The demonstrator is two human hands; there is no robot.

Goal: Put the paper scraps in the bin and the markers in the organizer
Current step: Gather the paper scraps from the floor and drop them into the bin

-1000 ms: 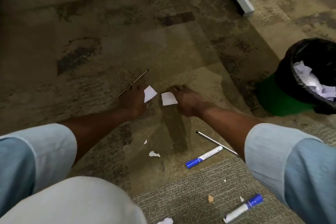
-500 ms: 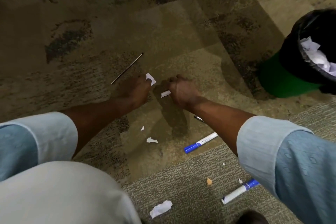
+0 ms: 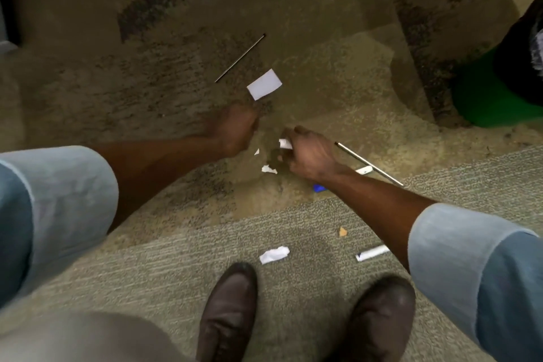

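The floor [image 3: 323,9] is covered by mottled tan-and-brown carpet, which is met nearer the person by a grey ribbed carpet tile [image 3: 176,258]. A white paper scrap [image 3: 264,84] is pinched at the curled fingertips of the left hand [image 3: 235,126], and a smaller scrap [image 3: 285,143] is gripped in the curled right hand [image 3: 308,156]. Torn scraps [image 3: 269,169] are seen on the tan carpet between the hands, and a crumpled scrap [image 3: 274,254] on the grey tile before the shoes [image 3: 227,311]. One marker [image 3: 318,187] is half hidden under the right forearm; a second marker [image 3: 372,253] is seen on the tile. The green bin [image 3: 493,97] is cut off at the right.
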